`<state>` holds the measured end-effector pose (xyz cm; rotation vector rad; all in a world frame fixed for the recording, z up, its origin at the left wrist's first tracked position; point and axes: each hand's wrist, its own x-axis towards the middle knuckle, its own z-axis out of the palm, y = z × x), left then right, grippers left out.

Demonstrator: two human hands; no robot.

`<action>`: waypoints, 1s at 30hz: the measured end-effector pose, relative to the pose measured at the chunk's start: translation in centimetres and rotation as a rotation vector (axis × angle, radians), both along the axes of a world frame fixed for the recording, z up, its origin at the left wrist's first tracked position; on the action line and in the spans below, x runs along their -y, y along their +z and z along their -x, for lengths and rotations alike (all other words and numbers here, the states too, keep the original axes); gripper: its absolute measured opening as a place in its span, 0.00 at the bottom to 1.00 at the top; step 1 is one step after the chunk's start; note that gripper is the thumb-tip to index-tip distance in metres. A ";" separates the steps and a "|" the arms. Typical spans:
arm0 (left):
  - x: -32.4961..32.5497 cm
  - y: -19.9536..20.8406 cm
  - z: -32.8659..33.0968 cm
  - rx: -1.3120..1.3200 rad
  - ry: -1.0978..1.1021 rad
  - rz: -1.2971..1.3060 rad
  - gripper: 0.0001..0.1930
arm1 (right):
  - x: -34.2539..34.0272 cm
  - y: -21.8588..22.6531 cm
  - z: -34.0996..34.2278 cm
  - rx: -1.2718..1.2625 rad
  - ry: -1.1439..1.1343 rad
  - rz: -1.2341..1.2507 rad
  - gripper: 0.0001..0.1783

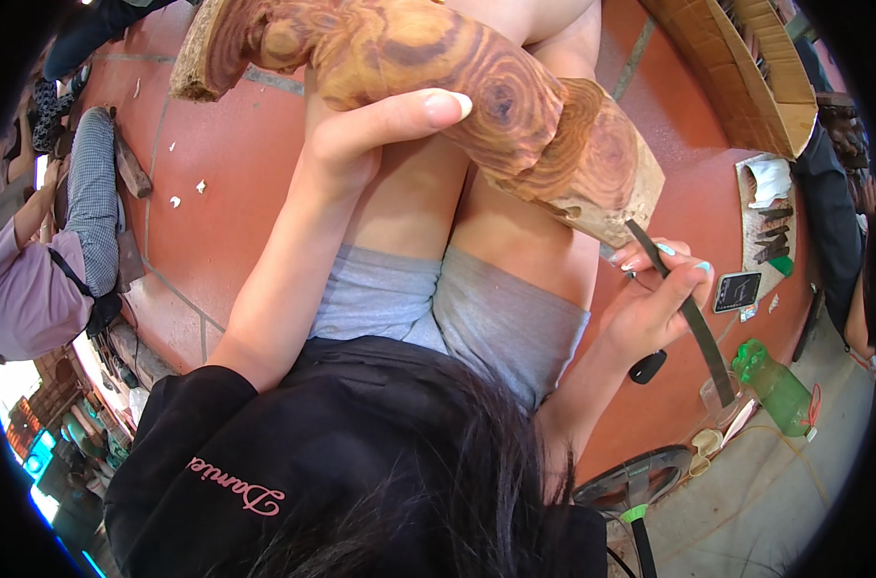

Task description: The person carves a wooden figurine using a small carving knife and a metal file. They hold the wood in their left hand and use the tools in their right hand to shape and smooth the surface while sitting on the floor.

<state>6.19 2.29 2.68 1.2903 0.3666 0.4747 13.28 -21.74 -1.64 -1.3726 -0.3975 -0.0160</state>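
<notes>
A thick piece of carved wood [501, 101] with swirling brown grain lies across my thighs, its rough pale end at the right. My left hand [356, 140] grips it near the middle, thumb on top and the other fingers hidden beneath. Between the thumb and fingers of my right hand [655, 299] is a long, flat, dark file [700, 332]. The file's upper tip meets or nearly meets the wood's pale right end; its other end slants down to the right.
Right on the red tiled floor [207, 207] lie a cardboard box [780, 96], a board with dark tools [773, 231], a black device [737, 292] and a green plastic bottle [780, 390]. A fan [636, 477] stands lower right. Another person [48, 289] sits at the left.
</notes>
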 end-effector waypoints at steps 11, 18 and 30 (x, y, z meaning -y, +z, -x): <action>-0.2 -0.3 0.1 0.020 0.015 -0.033 0.39 | -0.1 -0.2 0.1 -0.124 -0.001 -0.066 0.19; -0.2 -1.1 0.0 0.069 0.066 -0.058 0.38 | -0.2 -0.4 0.0 -0.098 -0.056 -0.075 0.19; 0.4 0.3 0.1 -0.025 0.018 0.059 0.37 | -0.7 0.9 0.5 0.102 -0.114 0.131 0.17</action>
